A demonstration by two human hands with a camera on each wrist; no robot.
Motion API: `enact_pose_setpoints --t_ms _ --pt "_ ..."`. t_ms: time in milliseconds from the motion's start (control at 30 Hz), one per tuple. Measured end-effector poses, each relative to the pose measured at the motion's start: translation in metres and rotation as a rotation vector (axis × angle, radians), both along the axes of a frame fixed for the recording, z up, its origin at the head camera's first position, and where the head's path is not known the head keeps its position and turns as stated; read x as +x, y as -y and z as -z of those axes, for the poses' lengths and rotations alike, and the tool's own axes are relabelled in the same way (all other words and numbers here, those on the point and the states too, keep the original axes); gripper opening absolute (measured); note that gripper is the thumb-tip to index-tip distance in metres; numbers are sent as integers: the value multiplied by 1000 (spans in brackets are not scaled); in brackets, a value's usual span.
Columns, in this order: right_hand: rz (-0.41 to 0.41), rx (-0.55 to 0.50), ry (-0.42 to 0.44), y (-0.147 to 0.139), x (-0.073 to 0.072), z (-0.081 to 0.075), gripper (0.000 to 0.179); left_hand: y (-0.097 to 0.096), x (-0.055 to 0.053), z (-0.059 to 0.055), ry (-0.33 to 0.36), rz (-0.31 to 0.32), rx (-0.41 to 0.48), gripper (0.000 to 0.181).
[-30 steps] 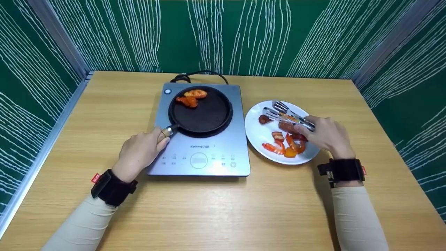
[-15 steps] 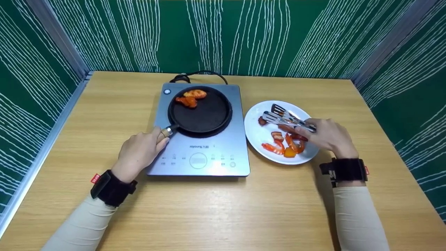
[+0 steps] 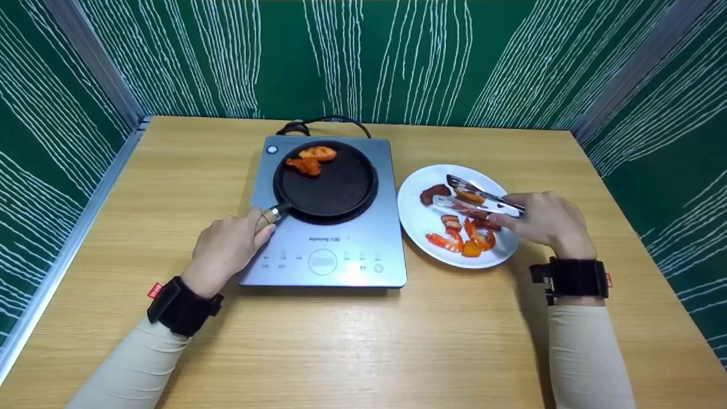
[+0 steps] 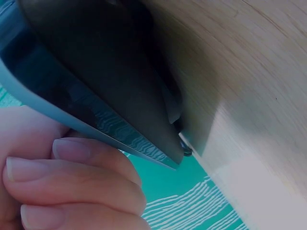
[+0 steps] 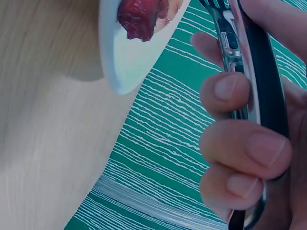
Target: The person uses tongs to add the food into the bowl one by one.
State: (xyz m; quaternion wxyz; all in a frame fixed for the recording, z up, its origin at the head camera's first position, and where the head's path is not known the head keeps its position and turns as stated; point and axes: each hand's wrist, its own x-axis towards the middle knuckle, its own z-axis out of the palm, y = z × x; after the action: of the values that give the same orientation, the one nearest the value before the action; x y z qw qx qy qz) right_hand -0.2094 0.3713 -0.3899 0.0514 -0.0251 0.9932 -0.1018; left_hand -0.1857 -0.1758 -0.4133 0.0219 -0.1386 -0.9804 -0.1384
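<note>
My left hand [image 3: 227, 244] grips the handle [image 3: 266, 220] of a round black frying pan [image 3: 338, 193]. In the pan, a reddish chicken wing piece [image 3: 305, 166] lies against a golden oval piece [image 3: 318, 153], near the far left rim. My right hand [image 3: 548, 224] holds metal tongs [image 3: 489, 197], their jaws spread apart over a white plate [image 3: 413, 227]. Beside the tongs' tips lies a dark brown piece of meat [image 3: 436, 193]. Nearer on the plate are shrimp [image 3: 446, 243], a striped pork piece [image 3: 451, 222] and an orange chunk [image 3: 471, 249]. The tongs partly cover other food.
The pan stands on a flat silver induction cooker [image 3: 295, 250], with a black cable [image 3: 341, 117] behind it. The plate sits close to the cooker's right edge on a wooden table [image 3: 341, 341]. Green white-streaked panels [image 3: 386, 62] enclose the back and sides.
My right hand has shifted slightly right and the tongs have turned, their tips drawing back from the plate's far left. More of the dark brown meat now shows. My left hand and the pan stay put.
</note>
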Motion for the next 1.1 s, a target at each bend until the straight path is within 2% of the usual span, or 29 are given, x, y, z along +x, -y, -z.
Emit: enact_pose_setpoints --t_ms 267,400,633,800,1100 --pt "-28 70 -73 13 -6 10 71 0 -1 0 22 -6 8 32" --pt "-19 67 -85 13 -6 12 70 0 -2 -1 23 -6 11 32" --pt "-23 51 -49 13 -6 12 73 0 0 0 1 -11 27 32" --pt "-38 40 -6 13 -6 7 73 1 1 0 14 -22 22 32" --pt "-42 49 -31 13 -8 14 72 0 1 0 15 -18 22 32"
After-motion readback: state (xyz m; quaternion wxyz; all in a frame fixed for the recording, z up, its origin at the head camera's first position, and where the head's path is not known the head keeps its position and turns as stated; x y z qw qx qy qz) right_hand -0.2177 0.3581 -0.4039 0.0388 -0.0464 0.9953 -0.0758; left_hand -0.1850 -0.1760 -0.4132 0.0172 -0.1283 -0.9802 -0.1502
